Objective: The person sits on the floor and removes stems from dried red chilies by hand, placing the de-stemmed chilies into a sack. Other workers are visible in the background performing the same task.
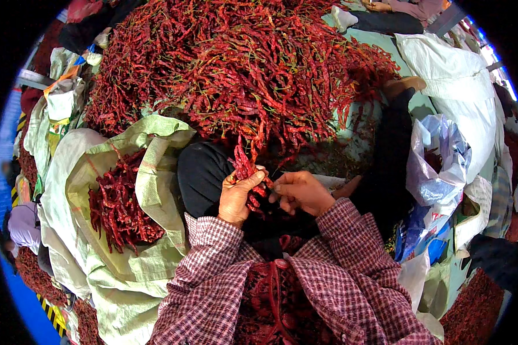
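Note:
A small bunch of dried red chili peppers (244, 161) is gripped in my left hand (237, 194), the thumb pressed over it. Close to its right side is my right hand (303, 192), thumb and fingertips brought together near the lower chilies; whether they pinch a stem or a chili is too small to tell. Both hands are above my lap. Beyond them spreads a large heap of red chili peppers (259, 77) with green and pale stems. To the left, an open woven sack (155, 172) holds more dark red chilies (125, 207).
At the right stand an open plastic bag (438, 185) and a full white sack (453, 77). My dark-clothed legs lie either side of my hands, one foot (403, 84) beside the heap. Other people sit at the far edges, one in a lilac top (23, 224) at the left.

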Demonstrator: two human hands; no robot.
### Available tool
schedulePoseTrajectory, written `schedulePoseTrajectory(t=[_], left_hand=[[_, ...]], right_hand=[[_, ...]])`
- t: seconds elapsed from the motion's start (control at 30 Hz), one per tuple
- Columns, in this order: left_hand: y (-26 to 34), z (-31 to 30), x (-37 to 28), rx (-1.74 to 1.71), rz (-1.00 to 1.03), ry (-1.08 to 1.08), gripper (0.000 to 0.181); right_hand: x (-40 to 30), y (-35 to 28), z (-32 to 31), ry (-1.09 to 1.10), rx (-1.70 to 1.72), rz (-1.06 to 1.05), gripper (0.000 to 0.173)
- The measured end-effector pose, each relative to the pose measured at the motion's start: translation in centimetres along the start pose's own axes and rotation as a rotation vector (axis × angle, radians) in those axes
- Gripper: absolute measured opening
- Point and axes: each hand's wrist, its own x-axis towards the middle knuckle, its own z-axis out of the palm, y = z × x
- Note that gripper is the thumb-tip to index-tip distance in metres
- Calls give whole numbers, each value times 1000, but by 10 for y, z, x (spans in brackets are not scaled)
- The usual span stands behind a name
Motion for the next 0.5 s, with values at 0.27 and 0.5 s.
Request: schedulePoseTrajectory(t=[0.27,0.5], left_hand=[[16,13,-10,-65,-136,-95,7],[-3,4,-18,11,-218,-105,12]], right_hand=[[4,14,-8,6,-196,-69,13],[-13,15,9,-179,-326,-79,13]])
